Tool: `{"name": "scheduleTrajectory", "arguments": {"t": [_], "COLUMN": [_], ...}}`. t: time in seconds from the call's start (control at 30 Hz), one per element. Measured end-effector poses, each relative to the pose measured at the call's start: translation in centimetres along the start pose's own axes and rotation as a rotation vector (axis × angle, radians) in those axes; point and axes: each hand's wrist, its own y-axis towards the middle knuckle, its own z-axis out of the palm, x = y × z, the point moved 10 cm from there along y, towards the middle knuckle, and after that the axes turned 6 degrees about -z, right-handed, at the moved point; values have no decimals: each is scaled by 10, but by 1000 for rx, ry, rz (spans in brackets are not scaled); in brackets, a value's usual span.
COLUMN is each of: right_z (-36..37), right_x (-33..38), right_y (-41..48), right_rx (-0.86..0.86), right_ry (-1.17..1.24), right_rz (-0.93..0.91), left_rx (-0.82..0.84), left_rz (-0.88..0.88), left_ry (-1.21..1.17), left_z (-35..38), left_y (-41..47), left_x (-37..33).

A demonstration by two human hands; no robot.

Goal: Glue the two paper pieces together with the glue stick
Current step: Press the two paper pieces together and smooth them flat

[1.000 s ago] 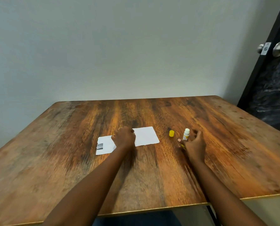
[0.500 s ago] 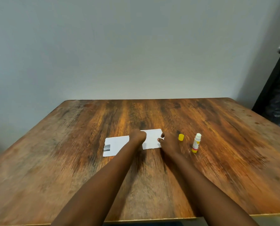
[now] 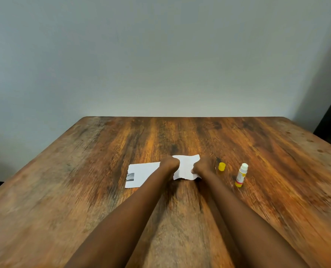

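The right-hand paper piece [image 3: 186, 167] is held at its edges by the left hand [image 3: 170, 164] and right hand [image 3: 202, 167], both grips closed on it. Left of it lies the other paper piece [image 3: 141, 174]. Right of it, the glue stick [image 3: 241, 175] stands uncapped beside its cap [image 3: 221, 166]; joining seemingly remains.

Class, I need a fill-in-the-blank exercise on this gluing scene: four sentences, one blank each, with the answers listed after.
1. The glue stick stands upright with its cap ____.
2. The cap's colour is ____.
3. The left hand and right hand both rest on the ____ paper.
4. The small grey picture is on the ____ paper.

Answers: off; yellow; right; left
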Motion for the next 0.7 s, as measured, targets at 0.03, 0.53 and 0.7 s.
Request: {"name": "scheduleTrajectory", "arguments": {"t": [0.03, 0.53, 0.7], "right_z": [0, -8, -18], "right_x": [-1, 5, 36], "right_y": [1, 6, -3], "right_rx": [13, 0, 51], "right_ry": [8, 792, 931], "right_rz": [7, 126, 21], "left_rx": [0, 62, 171], "left_rz": [0, 33, 8], "left_ry": [-4, -324, -530], "left_z": [-1, -20, -33], "left_y": [2, 7, 6], "left_x": [1, 8, 10]}}
